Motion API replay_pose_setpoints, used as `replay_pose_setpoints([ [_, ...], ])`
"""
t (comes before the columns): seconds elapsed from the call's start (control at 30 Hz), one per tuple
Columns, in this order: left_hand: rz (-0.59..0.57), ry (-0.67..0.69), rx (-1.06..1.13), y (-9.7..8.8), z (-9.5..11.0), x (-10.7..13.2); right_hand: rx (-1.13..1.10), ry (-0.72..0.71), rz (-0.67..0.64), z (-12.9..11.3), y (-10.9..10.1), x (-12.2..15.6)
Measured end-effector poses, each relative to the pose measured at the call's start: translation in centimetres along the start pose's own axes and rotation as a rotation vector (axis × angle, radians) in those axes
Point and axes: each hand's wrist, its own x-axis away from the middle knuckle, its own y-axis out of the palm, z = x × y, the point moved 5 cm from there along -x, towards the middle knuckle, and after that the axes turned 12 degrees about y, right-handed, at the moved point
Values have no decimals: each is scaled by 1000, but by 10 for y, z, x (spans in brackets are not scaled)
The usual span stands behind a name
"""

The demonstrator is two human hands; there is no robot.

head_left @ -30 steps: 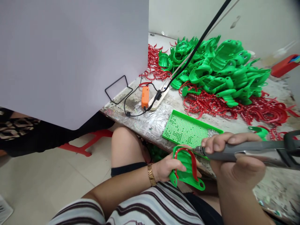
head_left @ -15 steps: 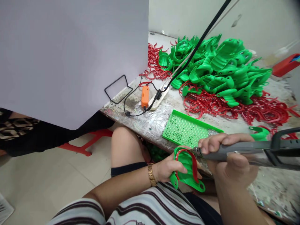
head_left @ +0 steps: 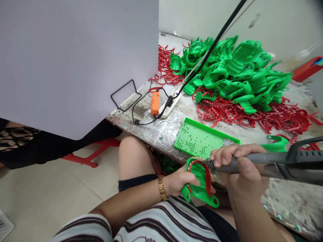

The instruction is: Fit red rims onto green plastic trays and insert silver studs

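Between the thumb and fingers of my left hand point(head_left: 178, 182) is a green plastic jaw-shaped piece point(head_left: 200, 186). A curved red strip with white teeth point(head_left: 208, 181) lies along its inside. My right hand point(head_left: 242, 168) is wrapped round a grey electric screwdriver point(head_left: 270, 161), held almost level. The screwdriver's tip point(head_left: 207, 162) meets the upper right edge of the green piece; the exact contact point is too small to make out. Just beyond my hands sits a shallow green perforated tray point(head_left: 199, 136), with small metal screws point(head_left: 227, 142) gathered at its right end.
A large heap of green jaw-shaped pieces point(head_left: 242, 70) covers the back of the table, with red toothed strips point(head_left: 227, 112) around it. A white power strip point(head_left: 171, 107) and orange adapter point(head_left: 155, 103) lie left, cables crossing. A grey panel point(head_left: 80, 60) blocks the left side; someone's leg shows below.
My right hand and the screwdriver have shifted slightly left, staying at the green piece's edge. My left hand keeps its hold, and the whole view has moved a little.
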Motion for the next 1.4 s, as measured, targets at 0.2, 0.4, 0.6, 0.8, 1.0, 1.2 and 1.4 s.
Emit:
replay_pose_setpoints([
  [0.2, 28, -77, -40, -19, -9, 11, -42, -35, -346, -20, -18, -10],
  [0.4, -15, -35, 10, -15, -1, 11, 46, -27, 157, 11, -47, -19],
  [0.6, 33, 32, -20, -15, 14, 4, 44, -35, 177, 57, -44, -15],
  [0.8, 46, 61, -14, -19, 17, 5, 72, -21, 205, 68, -50, -15],
  [1.0, 45, 84, -8, -19, 21, 2, 98, -7, 230, 72, -53, -14],
  [1.2, 67, 74, -10, -18, 21, 2, 139, 9, 234, 71, -52, -12],
  [1.4, 66, 78, -11, -19, 20, 1, 163, 24, 260, 72, -51, -11],
])
